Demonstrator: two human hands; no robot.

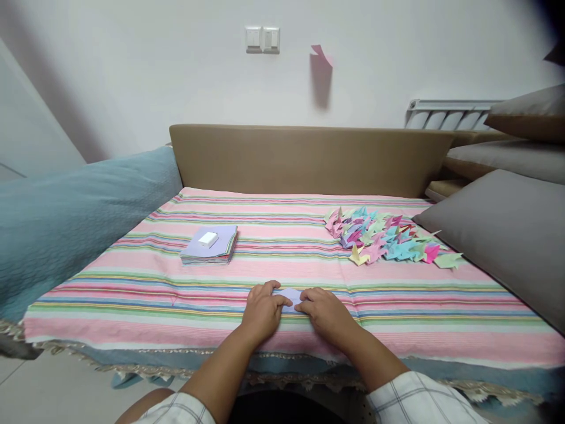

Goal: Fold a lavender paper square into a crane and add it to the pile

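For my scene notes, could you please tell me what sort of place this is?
Probably a room in a home, judging by the sofa-like backrest, striped cloth and grey cushions.

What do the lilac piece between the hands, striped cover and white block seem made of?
Lilac piece: probably matte paper, thin and flat. Striped cover: matte cloth, likely woven, given its soft creases. White block: perhaps smooth plastic, its surface even; too small to confirm.
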